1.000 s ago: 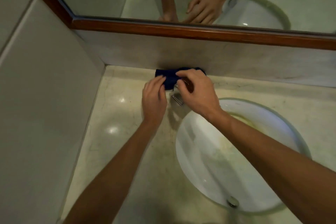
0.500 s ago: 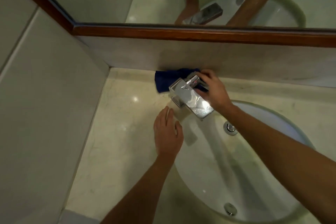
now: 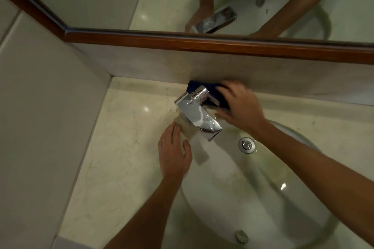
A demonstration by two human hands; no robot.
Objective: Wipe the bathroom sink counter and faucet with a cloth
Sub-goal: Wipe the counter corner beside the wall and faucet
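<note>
A square chrome faucet point(image 3: 197, 114) stands at the back left of the white basin point(image 3: 253, 198), its spout slanting over the bowl. A dark blue cloth point(image 3: 210, 89) lies bunched behind the faucet against the backsplash. My right hand point(image 3: 239, 105) is on the cloth just right of the faucet handle, fingers spread over it; motion blur hides whether they curl round it. My left hand point(image 3: 175, 155) rests flat with straight fingers on the marble counter point(image 3: 125, 147), at the basin's left rim below the faucet.
A wood-framed mirror point(image 3: 202, 44) runs along the back above a low backsplash and reflects both arms and the faucet. A tiled wall point(image 3: 36, 127) closes the left side. The basin has a drain plug point(image 3: 246, 145) and an overflow fitting point(image 3: 241, 236).
My left hand left the cloth and dropped to the counter beside the basin. My right hand shifted from over the faucet to its right side, still on the cloth. The view moved closer.
</note>
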